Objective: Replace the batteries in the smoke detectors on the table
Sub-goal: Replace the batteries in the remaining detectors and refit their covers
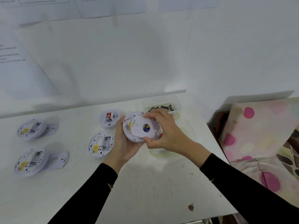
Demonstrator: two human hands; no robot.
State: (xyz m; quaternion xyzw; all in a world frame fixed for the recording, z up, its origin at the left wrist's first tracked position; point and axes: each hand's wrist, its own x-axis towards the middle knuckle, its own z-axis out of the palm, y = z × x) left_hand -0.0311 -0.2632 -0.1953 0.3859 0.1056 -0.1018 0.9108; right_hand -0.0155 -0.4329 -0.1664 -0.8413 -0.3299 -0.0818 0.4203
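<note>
I hold a round white smoke detector (127,126) above the table, back side towards me. My left hand (124,143) cups it from below and the left. My right hand (166,131) pinches a white mounting plate (142,128) that lies against the detector's back. A dark opening shows through the plate's centre hole. Behind my hands a clear plastic tray (175,101) holds several black batteries (163,108).
Two opened detectors (31,128) (30,160) lie back-up at the left, each with a loose plate (59,159) beside it. Another opened one (101,144) and a face-up one (109,118) lie near my left hand. A second clear tray (189,131) sits under my right hand. The table edge (215,138) drops off at right beside a patterned cloth (258,135).
</note>
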